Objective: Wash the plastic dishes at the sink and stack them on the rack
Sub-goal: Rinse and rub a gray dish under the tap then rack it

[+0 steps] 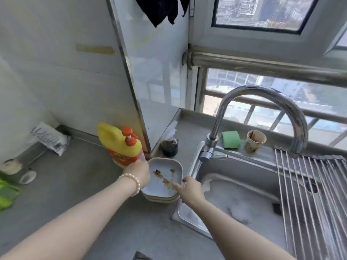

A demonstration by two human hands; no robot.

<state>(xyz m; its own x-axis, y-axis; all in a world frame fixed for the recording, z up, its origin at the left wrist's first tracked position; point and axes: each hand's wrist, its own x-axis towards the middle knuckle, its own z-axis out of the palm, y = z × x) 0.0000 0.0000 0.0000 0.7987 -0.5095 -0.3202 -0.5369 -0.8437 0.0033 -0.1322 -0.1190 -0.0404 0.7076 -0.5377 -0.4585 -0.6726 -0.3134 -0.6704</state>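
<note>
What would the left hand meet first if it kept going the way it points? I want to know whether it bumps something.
Most likely the yellow detergent bottle: the left hand, at the dish stack's far-left rim, points up toward the bottle's base. Depth is unclear.

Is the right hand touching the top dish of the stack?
Touching. The head view shows the right hand with its fingers on the near right rim of the soiled top dish.

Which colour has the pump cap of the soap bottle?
Orange, on the yellow soap bottle; seen in the head view.
</note>
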